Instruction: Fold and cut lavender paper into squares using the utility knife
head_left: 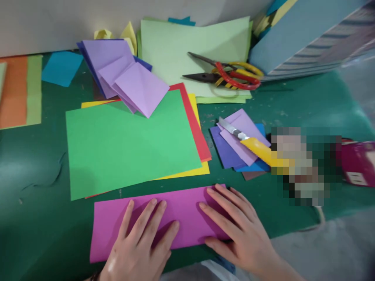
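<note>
A long strip of magenta paper, seemingly folded over lengthwise, lies flat at the table's near edge. My left hand rests on its left half with the fingers spread. On the right end lies my right hand, fingers also stretched out and its thumb by the near edge. Just beyond the strip is a green sheet, with a red sheet and a yellow sheet showing from under it. Folded lilac papers overlap the green sheet's far edge.
A yellow utility knife with its blade out lies on small purple and blue papers. Pliers and scissors with red and yellow handles rest on pale green sheets. A light blue box stands at the back right. Orange paper lies left.
</note>
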{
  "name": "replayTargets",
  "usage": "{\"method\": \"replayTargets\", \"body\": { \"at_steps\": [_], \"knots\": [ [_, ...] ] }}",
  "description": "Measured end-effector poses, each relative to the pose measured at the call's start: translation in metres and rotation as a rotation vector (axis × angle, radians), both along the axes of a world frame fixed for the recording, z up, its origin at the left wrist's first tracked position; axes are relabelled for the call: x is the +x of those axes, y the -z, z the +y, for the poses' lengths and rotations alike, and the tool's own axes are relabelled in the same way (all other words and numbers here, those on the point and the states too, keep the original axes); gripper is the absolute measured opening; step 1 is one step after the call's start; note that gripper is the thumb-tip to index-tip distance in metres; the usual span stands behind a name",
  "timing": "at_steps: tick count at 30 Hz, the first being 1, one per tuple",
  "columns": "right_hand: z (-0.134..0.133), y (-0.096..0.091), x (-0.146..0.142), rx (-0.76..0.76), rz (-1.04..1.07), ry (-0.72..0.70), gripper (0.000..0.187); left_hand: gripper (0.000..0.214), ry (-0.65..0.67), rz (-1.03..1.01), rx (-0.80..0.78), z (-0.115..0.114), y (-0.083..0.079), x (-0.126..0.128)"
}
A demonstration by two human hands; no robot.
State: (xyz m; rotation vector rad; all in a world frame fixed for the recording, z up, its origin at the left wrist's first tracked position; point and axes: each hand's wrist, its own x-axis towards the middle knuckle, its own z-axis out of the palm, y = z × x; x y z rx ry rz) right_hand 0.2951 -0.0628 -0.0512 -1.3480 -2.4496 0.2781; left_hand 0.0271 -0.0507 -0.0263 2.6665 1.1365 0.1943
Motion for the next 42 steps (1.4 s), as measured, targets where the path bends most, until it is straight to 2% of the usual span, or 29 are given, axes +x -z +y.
{"method": "replayTargets", "body": {
  "at_steps": [15,23,31,36,42],
  "knots": [
    [0.002,0.001,0.000,-0.004,0.011,0.027,0.054,0.041,-0.017,-0.070,-0.011,0.000,0.005,-0.003],
    [0.001,0.000,0.000,-0.008,0.010,0.035,0.056,0.042,-0.011,-0.075,-0.009,0.004,0.003,-0.001],
    [0.002,0.000,0.001,-0.001,0.047,0.046,0.055,0.041,-0.016,-0.105,-0.004,0.001,0.010,-0.001],
    [-0.007,0.000,0.006,0.082,0.157,0.117,0.045,0.042,-0.029,-0.113,-0.022,0.000,0.010,-0.003],
    [-0.013,0.003,0.011,0.086,0.140,0.176,0.041,0.044,-0.032,-0.118,-0.018,0.000,0.017,-0.005]
  ]
}}
